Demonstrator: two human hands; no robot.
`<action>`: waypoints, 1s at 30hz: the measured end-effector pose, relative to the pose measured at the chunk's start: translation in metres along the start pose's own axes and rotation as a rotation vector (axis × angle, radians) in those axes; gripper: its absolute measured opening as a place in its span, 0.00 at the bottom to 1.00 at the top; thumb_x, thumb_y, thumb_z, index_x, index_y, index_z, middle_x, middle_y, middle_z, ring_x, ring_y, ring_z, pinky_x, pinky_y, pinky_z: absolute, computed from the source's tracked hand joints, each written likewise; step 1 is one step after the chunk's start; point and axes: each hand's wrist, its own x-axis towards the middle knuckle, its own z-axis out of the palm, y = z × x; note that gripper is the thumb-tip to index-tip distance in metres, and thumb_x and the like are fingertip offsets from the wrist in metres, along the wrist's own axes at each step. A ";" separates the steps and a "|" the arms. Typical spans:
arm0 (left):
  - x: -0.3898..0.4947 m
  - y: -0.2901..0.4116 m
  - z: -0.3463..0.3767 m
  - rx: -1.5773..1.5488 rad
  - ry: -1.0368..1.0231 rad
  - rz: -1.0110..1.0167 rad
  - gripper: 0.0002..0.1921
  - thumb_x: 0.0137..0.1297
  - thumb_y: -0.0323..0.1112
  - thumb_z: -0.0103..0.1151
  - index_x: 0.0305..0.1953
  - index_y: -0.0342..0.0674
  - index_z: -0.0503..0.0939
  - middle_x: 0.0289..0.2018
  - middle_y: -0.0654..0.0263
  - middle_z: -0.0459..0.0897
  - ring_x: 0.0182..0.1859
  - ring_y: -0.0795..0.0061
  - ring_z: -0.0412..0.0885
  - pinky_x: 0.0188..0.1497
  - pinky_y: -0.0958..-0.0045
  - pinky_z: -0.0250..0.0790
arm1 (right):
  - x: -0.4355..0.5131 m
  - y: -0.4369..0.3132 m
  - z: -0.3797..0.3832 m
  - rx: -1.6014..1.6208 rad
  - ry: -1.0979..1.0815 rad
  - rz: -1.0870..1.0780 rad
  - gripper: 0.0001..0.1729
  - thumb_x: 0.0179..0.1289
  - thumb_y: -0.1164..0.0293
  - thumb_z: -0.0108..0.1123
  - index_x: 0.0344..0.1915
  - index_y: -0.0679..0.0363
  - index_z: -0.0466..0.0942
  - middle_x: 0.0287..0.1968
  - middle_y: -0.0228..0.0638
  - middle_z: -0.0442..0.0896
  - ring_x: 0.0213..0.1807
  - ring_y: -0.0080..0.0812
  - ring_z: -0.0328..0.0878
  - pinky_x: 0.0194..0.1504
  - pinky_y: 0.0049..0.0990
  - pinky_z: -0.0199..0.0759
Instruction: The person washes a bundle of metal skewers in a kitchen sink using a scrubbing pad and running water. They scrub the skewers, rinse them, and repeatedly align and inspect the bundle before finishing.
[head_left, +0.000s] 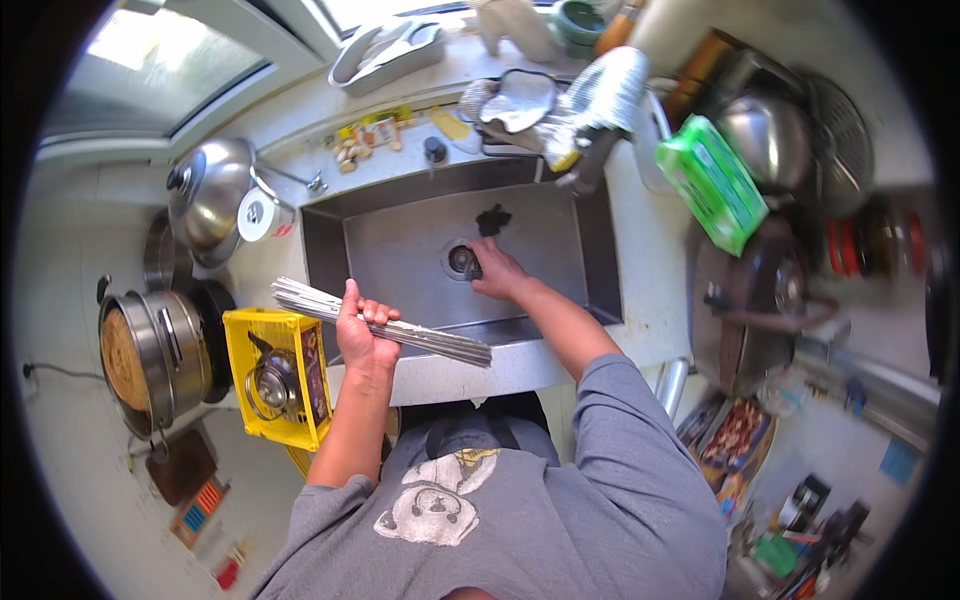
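Observation:
My left hand grips a bundle of long, thin, flat greyish skewers. The bundle slants across the sink's front edge, its left end higher in the picture. Down inside the stainless steel sink, my right hand reaches to the round drain. Its fingertips are at the drain's right rim, beside something small and dark; whether they hold it is not clear. A dark wet clump lies on the sink floor just beyond that hand.
A yellow plastic basket holding a glass-lidded pot is left of the sink. Behind it stand a steel pot and a domed lid. Cloths and mitts overhang the sink's back right corner, near a green wipes pack.

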 end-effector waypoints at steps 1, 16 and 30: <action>0.001 -0.002 -0.003 -0.027 0.053 -0.009 0.22 0.80 0.50 0.63 0.27 0.52 0.68 0.15 0.76 0.64 0.19 0.77 0.66 0.34 0.65 0.71 | 0.015 0.005 0.011 -0.031 0.006 -0.076 0.44 0.55 0.70 0.73 0.73 0.58 0.68 0.70 0.49 0.71 0.71 0.57 0.73 0.70 0.46 0.73; 0.018 -0.034 -0.007 -0.228 0.233 0.029 0.21 0.78 0.46 0.65 0.28 0.52 0.67 0.16 0.75 0.62 0.20 0.76 0.66 0.35 0.65 0.70 | 0.035 0.051 0.029 -0.227 -0.302 -0.327 0.45 0.64 0.82 0.54 0.82 0.64 0.56 0.79 0.53 0.68 0.80 0.53 0.66 0.83 0.43 0.56; 0.016 -0.041 0.004 -0.116 0.167 0.013 0.19 0.79 0.45 0.62 0.29 0.52 0.68 0.16 0.74 0.64 0.20 0.76 0.66 0.36 0.63 0.71 | 0.055 0.065 0.078 -0.670 -0.382 -0.382 0.40 0.73 0.74 0.48 0.82 0.70 0.53 0.82 0.60 0.62 0.85 0.52 0.58 0.84 0.43 0.53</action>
